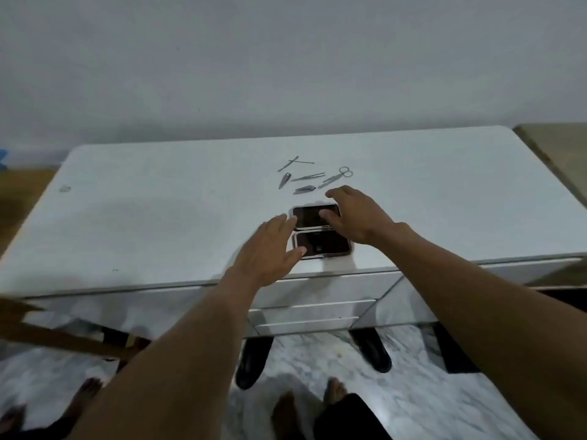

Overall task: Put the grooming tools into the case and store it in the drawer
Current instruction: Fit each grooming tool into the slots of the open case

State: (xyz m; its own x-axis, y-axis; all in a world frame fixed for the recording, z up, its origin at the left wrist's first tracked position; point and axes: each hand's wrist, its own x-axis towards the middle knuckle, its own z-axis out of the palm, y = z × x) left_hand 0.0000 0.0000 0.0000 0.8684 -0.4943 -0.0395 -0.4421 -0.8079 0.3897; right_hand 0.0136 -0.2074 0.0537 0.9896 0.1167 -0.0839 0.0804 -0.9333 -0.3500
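A: What are the fingers doing?

B: Both sets are released and grasp nothing. The left hand (266,249) has its fingers straight, tips at the left rim of the case (330,246), thumb lying on the near half. The right hand (355,214) is spread and lightly bent, thumb on the far half, forefinger reaching just past the far rim.

A: How does the case lie?

B: Opened flat, insides up, near the front edge of the white table (158,217). The hinge runs left to right, so its long axis runs from the person toward the wall (286,58).

A: And around it?

B: Just beyond lie the loose tools: scissors (338,176) with handles to the far right, tweezers (308,176), a nail clipper (304,189), a second clipper (285,180), and two thin sticks (295,162) crossed farthest out. Below the table edge are the drawers (317,292), all closed. A wooden frame (63,338) stands low on the left, and bare feet (335,390) rest on the marbled floor (317,354).

A: Anything unclear?

B: The case's lining is dark and blurred, so I cannot make out any slots. The right hand covers the far half's right corner, and the left hand hides the near half's left edge
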